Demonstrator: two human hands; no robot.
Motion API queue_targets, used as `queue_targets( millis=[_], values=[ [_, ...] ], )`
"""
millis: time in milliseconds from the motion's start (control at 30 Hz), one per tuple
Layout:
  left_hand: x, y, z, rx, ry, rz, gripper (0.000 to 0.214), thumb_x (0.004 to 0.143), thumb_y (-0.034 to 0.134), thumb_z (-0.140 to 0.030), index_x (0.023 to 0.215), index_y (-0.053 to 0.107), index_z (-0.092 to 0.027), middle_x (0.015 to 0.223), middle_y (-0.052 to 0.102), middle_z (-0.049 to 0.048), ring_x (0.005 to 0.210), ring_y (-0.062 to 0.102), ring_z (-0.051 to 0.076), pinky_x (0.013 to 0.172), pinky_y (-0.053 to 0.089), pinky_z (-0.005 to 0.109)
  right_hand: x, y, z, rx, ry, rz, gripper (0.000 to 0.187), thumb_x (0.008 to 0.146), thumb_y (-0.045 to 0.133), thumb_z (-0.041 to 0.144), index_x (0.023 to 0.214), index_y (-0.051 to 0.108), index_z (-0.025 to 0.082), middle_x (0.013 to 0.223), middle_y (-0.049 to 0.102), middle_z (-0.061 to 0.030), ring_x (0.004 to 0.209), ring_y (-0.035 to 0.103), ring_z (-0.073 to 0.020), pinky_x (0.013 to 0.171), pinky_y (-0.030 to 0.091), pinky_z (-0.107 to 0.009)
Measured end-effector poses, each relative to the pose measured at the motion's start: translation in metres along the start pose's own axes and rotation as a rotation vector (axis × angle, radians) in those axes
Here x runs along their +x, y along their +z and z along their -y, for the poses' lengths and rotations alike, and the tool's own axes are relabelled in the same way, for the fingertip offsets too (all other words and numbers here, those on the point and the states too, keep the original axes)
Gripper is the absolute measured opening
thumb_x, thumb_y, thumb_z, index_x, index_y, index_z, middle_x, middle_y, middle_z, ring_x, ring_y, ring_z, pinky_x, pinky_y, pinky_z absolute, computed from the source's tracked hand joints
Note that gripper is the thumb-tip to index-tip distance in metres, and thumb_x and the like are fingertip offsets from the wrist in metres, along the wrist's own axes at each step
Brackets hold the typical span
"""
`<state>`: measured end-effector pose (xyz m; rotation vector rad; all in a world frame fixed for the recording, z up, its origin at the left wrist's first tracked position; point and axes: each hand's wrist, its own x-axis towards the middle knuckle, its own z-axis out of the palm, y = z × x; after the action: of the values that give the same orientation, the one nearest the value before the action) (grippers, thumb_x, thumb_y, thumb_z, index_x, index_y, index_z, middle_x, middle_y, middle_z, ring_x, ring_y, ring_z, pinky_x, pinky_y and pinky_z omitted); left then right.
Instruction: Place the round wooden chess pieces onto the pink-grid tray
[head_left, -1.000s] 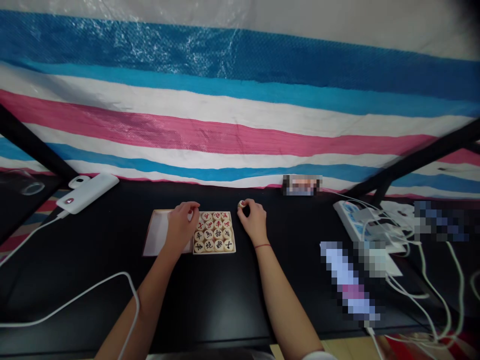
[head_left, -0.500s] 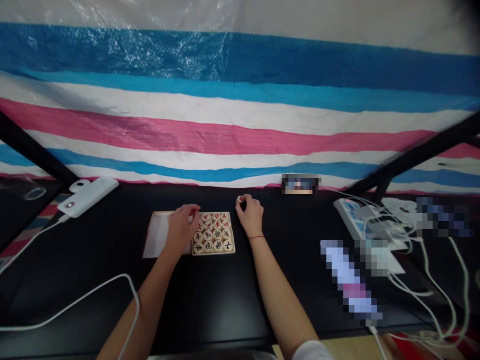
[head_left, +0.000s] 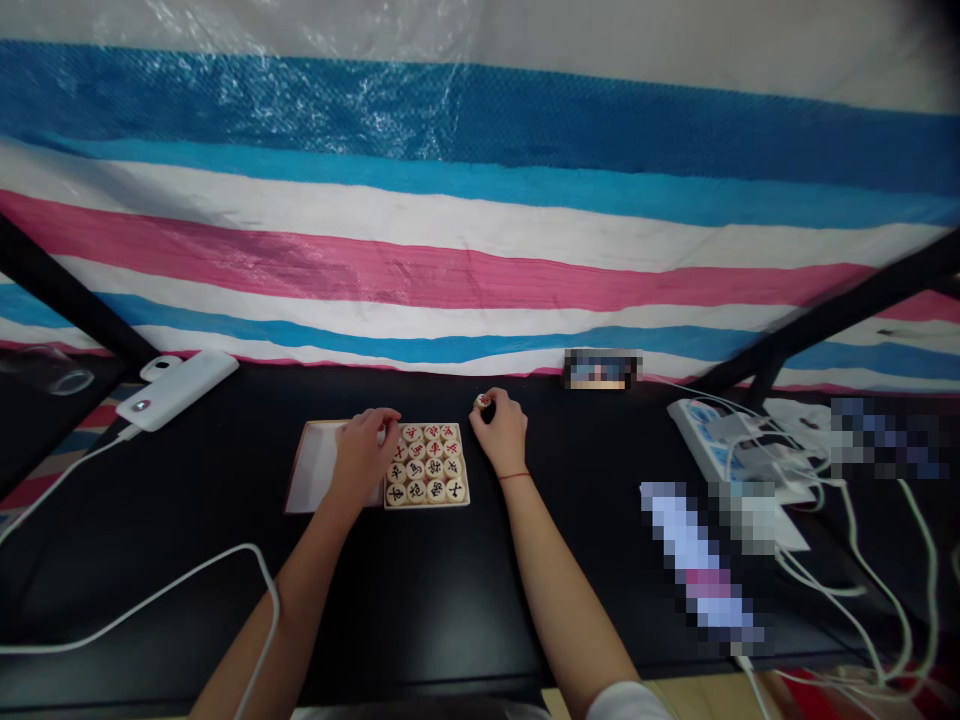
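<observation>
Right hand, centre of frame: thumb and forefinger pinched on a piece, a round pale disc just above and right of the box; the disc's face shows a red character, too small to read; cannot tell whether it touches the desk or hangs just over it. Left hand, left of centre: fingers curled over the box's left edge and the lid; cannot tell whether its grip holds anything. Box sits open at lower centre; pieces packed in four rows, faces up; Chinese characters, red on the two upper rows, black on the two lower; single signs turned and too fine to read surely. Lid lies against the box's left side, pale inside, no lettering seen. White device, upper left of the desk: round mark near one end, unreadable; phone, lower right: screen pixelated, nothing legible.
</observation>
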<state>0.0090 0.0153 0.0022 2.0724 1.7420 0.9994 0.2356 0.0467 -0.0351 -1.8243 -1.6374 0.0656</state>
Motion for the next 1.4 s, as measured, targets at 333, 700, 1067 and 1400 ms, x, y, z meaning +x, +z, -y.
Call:
queue_targets(
  millis=[333, 700, 1067, 1400],
  values=[
    [0.000, 0.001, 0.003, 0.078, 0.011, -0.020, 0.022, 0.086, 0.052, -0.020, 0.105, 0.063, -0.022, 0.087, 0.069, 0.0030, 0.081, 0.062, 0.021, 0.079, 0.044, 0.033, -0.016, -0.017, 0.019, 0.034, 0.076, -0.114, 0.028, 0.083, 0.051, 0.033, 0.106, 0.059, 0.020, 0.105, 0.066, -0.0106, 0.101, 0.053, -0.0296, 0.082, 0.038, -0.039],
    [-0.010, 0.009, -0.017, 0.489, 0.006, 0.012, 0.033, 0.089, 0.051, -0.039, 0.076, 0.071, -0.016, 0.095, 0.061, 0.0145, 0.091, 0.052, 0.033, 0.070, 0.040, 0.042, -0.045, -0.025, 0.043, 0.379, 0.100, 0.214, 0.031, 0.090, 0.045, 0.048, 0.087, 0.061, 0.022, 0.071, 0.065, -0.0017, 0.067, 0.062, -0.0188, 0.062, 0.042, -0.027],
    [-0.014, 0.012, -0.031, 0.450, -0.029, 0.089, 0.028, 0.090, 0.049, -0.034, 0.087, 0.070, -0.016, 0.103, 0.061, 0.0140, 0.099, 0.051, 0.031, 0.076, 0.037, 0.041, -0.045, -0.024, 0.045, 0.360, 0.072, 0.216, 0.031, 0.090, 0.046, 0.047, 0.087, 0.062, 0.021, 0.071, 0.064, -0.0005, 0.066, 0.060, -0.0161, 0.064, 0.041, -0.025],
    [-0.011, 0.011, -0.028, 0.331, -0.050, 0.128, 0.018, 0.089, 0.053, -0.032, 0.087, 0.066, -0.020, 0.084, 0.072, 0.0059, 0.095, 0.058, 0.027, 0.085, 0.032, 0.042, -0.044, -0.024, 0.044, 0.381, 0.088, 0.203, 0.033, 0.090, 0.046, 0.047, 0.087, 0.063, 0.020, 0.070, 0.063, -0.0007, 0.066, 0.059, -0.0164, 0.063, 0.042, -0.026]
  ],
)
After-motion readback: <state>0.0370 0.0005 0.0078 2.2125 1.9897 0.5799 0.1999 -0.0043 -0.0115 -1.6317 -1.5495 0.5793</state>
